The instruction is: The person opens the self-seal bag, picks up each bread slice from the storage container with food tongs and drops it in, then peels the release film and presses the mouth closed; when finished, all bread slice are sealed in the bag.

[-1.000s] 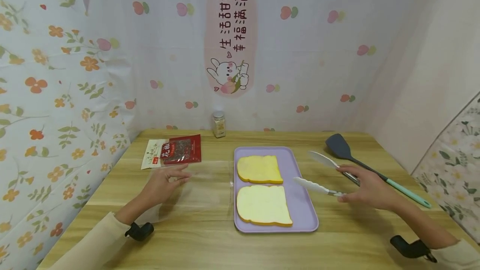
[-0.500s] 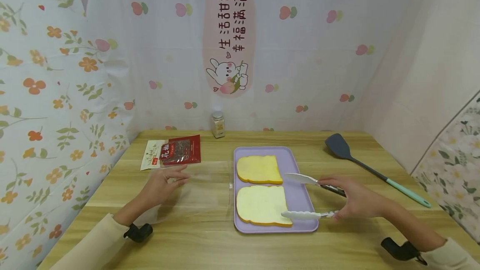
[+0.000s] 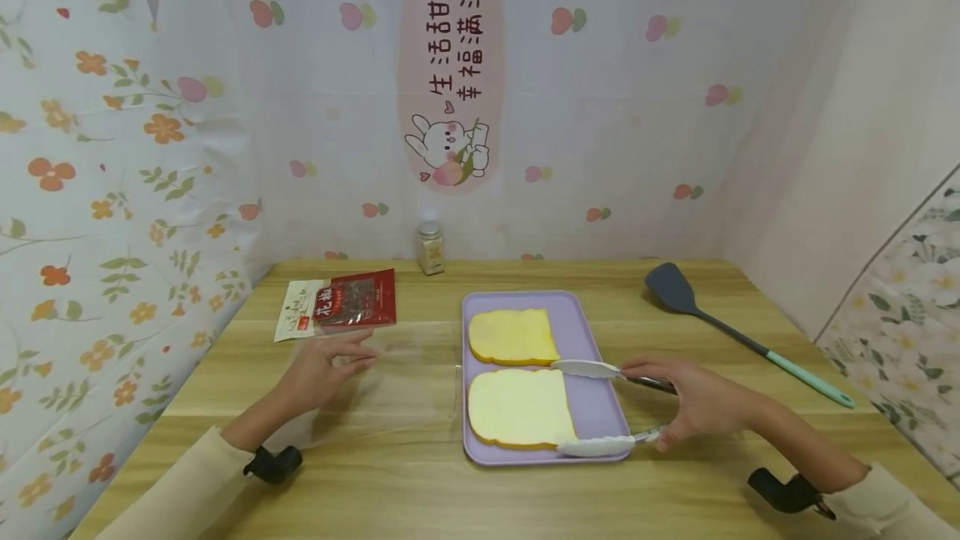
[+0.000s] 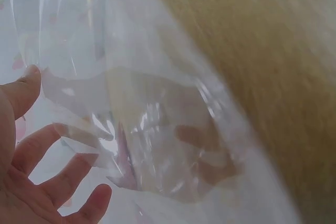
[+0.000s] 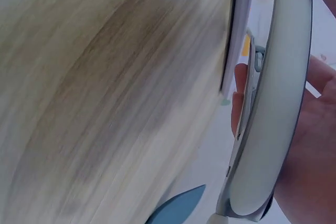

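Observation:
My right hand (image 3: 708,398) grips a pair of tongs (image 3: 588,368) with pale scalloped tips. The spread tongs straddle the right part of the front bread slice (image 3: 517,408), one tip at its far side and one at its near side. A second, yellower bread slice (image 3: 510,336) lies behind it; both are on a purple tray (image 3: 581,327). My left hand (image 3: 326,373), fingers loosely bent, is at a clear plastic sheet or bag (image 4: 157,119) left of the tray. Whether the fingers touch the plastic is hard to tell. In the right wrist view the tongs' handle (image 5: 275,103) lies along the palm.
A red seasoning packet (image 3: 367,300) overlaps a white one (image 3: 296,307) at the back left. A small lidded jar (image 3: 431,250) stands by the rear curtain. On the right lies a dark spatula (image 3: 727,330) with a mint handle.
My right hand has brought the tongs leftward and nearer, from the tray's right edge to either side of the front bread slice. My left hand has stayed in place.

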A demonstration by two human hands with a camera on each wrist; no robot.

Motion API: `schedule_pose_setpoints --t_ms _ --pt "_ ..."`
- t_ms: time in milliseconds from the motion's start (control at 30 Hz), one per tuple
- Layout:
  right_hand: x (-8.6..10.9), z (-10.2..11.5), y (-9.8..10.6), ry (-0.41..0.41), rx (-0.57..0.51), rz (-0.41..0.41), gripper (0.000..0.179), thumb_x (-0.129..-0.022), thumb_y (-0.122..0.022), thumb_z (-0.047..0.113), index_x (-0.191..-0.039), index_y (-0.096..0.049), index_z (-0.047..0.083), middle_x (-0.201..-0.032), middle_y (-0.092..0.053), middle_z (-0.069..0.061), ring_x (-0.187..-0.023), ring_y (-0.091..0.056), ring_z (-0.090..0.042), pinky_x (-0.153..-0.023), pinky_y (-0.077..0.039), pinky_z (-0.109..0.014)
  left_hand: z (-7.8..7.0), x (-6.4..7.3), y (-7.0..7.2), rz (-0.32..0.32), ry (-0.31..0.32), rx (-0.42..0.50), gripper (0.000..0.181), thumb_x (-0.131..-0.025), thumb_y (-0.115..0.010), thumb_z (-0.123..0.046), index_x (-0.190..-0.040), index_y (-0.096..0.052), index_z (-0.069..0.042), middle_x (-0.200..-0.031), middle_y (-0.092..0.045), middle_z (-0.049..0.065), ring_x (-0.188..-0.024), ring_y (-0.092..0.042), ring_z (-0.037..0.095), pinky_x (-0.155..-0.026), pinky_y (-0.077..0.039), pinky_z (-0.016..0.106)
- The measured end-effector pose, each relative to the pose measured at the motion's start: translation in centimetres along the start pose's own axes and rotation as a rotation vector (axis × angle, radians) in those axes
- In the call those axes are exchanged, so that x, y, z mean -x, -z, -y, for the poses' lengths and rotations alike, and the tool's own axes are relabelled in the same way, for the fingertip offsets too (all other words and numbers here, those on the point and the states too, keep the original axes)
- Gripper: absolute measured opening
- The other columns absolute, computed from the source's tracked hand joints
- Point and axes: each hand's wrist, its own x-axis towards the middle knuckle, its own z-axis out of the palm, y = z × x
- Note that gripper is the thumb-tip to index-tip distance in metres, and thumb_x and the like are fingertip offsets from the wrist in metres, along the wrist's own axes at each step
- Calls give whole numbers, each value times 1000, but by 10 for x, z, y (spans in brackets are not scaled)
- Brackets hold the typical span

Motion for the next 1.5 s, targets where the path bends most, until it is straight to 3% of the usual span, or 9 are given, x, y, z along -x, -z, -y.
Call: schedule_pose_setpoints --t_ms 233,267,300,367,400,500,933,1233,1500 --pt "-10 3 -3 8 15 19 90 -65 -90 47 -139 -55 10 -143 -54 -5 -128 -50 -32 -95 -49 -42 3 1 1 30 31 29 16 -85 -76 -4 -100 -79 -6 -126 -63 23 -37 -26 -1 -42 -28 21" --pt "-12 4 -4 3 16 21 90 -65 -90 47 -140 -55 10 -143 -53 -4 -129 -50 -32 -96 -48 -43 2 1 1 35 41 29 16 -85 -76 -5 -101 -79 -6 -127 -63 23 -37 -30 2 -42 -30 22" --pt "-13 4 -4 1 12 25 90 -65 -90 45 -140 -55 10 -144 -53 -4 -129 -49 -32 -96 -48 -44 3 2 2 39 47 23 16 -85 -76 -6 -101 -79 -6 -127 -63 23 -41 -43 7 -44 -35 23" --pt "-15 5 -4 -9 5 33 90 -65 -90 44 -140 -55 10 -144 -53 -3 -130 -48 -32 -97 -47 -46 2 2 2 49 64 19 16 -86 -76 -7 -102 -79 -7 -128 -63 23 -63 -66 20 -53 -47 27" --pt "-16 6 -4 -13 -3 39 89 -65 -90 43 -141 -55 11 -145 -52 -2 -131 -48 -32 -97 -46 -46 3 2 2 52 74 20 16 -86 -76 -7 -102 -79 -7 -129 -63 22 -78 -70 28 -58 -51 31" --pt "-19 6 -4 -5 -13 44 88 -66 -90 43 -140 -56 10 -143 -53 -2 -130 -48 -32 -98 -46 -48 2 2 2 64 93 21 16 -87 -75 -8 -102 -79 -8 -129 -63 21 -120 -58 41 -75 -55 40" --pt "-22 -1 -6 59 -35 36 82 -69 -88 49 -136 -60 11 -137 -57 0 -126 -52 -26 -98 -47 -39 2 4 1 80 116 16 17 -88 -74 -10 -104 -79 -9 -132 -62 17 -125 -55 39 -86 -53 49" --pt "-21 -7 -6 149 -91 4 79 -70 -89 41 -135 -61 7 -133 -59 -3 -122 -54 -16 -95 -48 -28 4 5 1 82 99 29 17 -89 -74 -11 -105 -79 -8 -133 -61 18 -122 -58 37 -81 -55 47" --pt "-21 -8 -5 154 -123 4 72 -72 -89 39 -133 -64 8 -131 -61 -2 -120 -54 -13 -95 -47 -25 7 5 2 80 92 38 16 -88 -74 -9 -104 -79 -9 -132 -61 18 -123 -57 38 -84 -54 49"
